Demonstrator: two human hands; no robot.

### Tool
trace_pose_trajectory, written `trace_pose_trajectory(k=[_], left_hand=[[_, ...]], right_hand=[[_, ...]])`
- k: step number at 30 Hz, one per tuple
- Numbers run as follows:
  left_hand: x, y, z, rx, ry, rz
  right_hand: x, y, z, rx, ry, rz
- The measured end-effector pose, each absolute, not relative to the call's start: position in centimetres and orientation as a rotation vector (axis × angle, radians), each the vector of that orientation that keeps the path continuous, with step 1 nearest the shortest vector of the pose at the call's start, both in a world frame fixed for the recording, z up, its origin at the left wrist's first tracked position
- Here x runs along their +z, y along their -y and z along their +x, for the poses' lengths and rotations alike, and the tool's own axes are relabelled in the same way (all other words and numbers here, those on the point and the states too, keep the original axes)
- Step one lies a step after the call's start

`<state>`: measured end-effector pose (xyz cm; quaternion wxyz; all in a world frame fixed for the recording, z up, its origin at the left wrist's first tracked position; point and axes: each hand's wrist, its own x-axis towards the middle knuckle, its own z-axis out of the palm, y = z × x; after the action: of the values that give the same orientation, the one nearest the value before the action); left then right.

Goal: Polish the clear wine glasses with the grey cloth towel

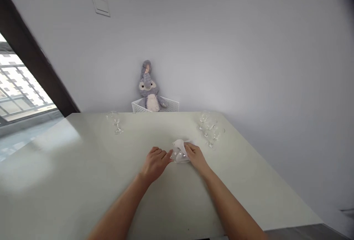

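Note:
Near the middle of the pale table (110, 181), a clear glass (175, 154) is held low over the surface between my two hands. My left hand (157, 162) is closed, its thumb and fingers pinching the glass at its left end. Against the glass's right side, my right hand (195, 154) is closed on a white cloth (180, 145), which is bunched over and partly inside the glass. The cloth and fingers hide part of the glass.
One stemmed glass (117, 122) stands at the table's back left. Several similar glasses (211, 127) are grouped at the back right. Behind the far edge, a grey plush toy (149, 90) sits in a white perforated basket (173, 105) against the wall.

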<state>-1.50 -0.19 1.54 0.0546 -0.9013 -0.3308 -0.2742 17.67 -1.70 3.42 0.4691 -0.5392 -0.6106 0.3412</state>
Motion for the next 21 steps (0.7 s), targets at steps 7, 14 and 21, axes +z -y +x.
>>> trace_pose_trajectory(k=[7,14,21], left_hand=[[0.5,1.2,0.5,-1.132,1.62,-2.684],[0.5,1.9,1.7,-1.462,1.704,-2.575],[1.0,2.3,1.8,-1.454,1.576,-2.601]], right_hand=[[1.8,1.7,14.8,1.369,0.535,-0.919],[1.1,3.8,11.9,1.35,0.894,-0.833],[1.0,3.0,13.1,1.235,0.894,-0.942]])
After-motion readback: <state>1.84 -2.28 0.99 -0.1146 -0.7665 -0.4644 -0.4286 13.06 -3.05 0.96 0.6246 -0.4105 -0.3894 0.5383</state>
